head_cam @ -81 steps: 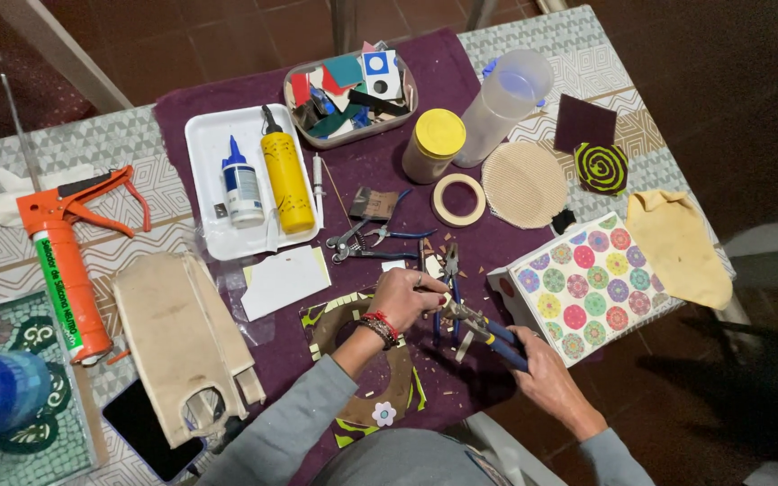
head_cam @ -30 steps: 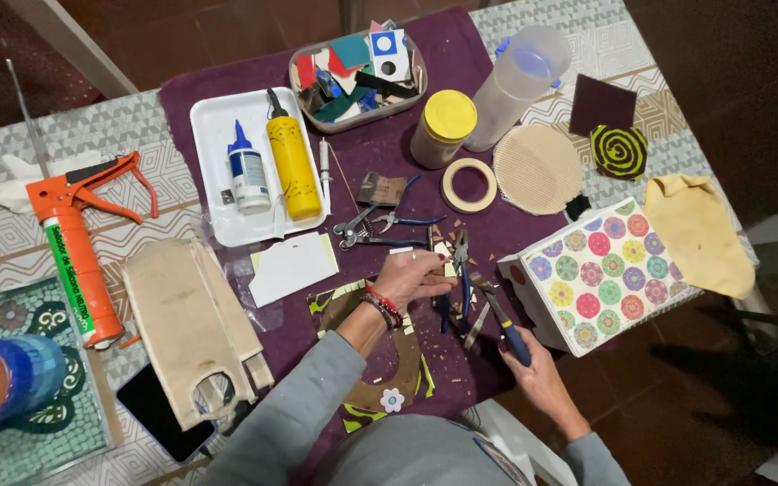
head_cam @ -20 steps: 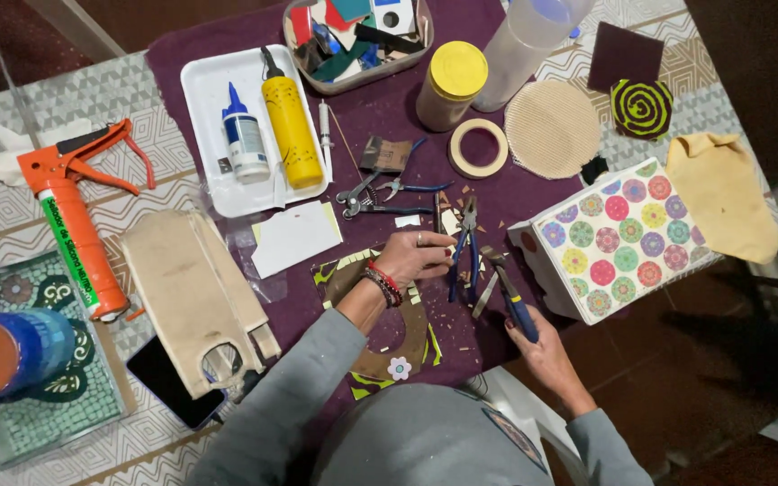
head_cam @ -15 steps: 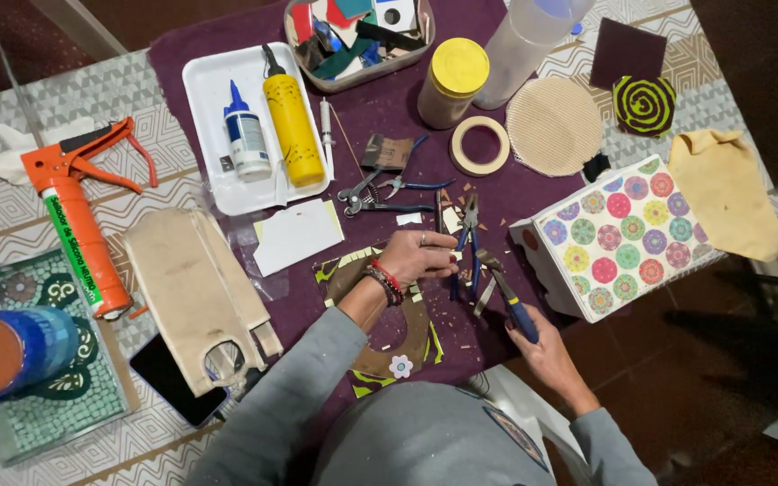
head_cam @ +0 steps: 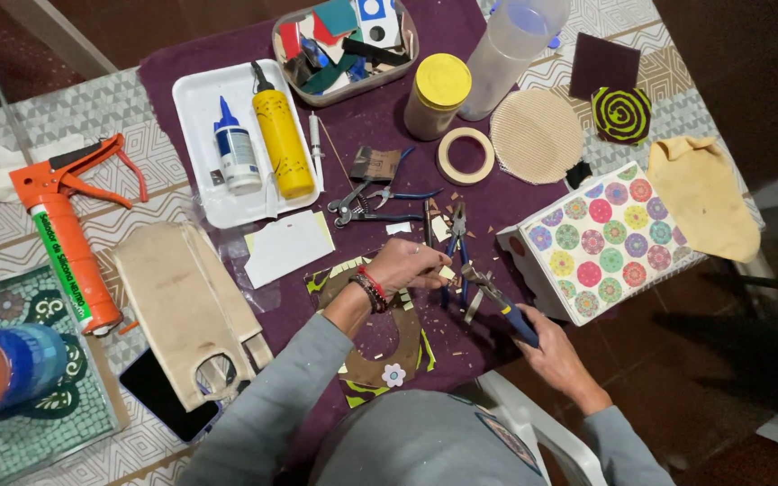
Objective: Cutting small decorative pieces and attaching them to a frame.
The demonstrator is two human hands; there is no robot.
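My left hand (head_cam: 410,264) pinches a small pale tile piece (head_cam: 446,272) above a brown mosaic board (head_cam: 380,346) with a little flower on it. My right hand (head_cam: 558,355) grips the blue handles of tile nippers (head_cam: 497,301), whose jaws point at the piece. Both hands are over the purple cloth (head_cam: 384,117) near the table's front edge. Small tile chips lie scattered around them.
Two more pliers (head_cam: 380,200) lie just beyond the hands. A white tray (head_cam: 204,144) holds glue bottles, a tub (head_cam: 344,40) holds coloured tiles. A dotted box (head_cam: 605,238) stands right, an orange caulking gun (head_cam: 60,238) and a beige bag (head_cam: 186,310) left.
The view has shifted slightly. My left hand has stayed over the mosaic board with the piece, and my right hand has brought the nippers a little closer to it.
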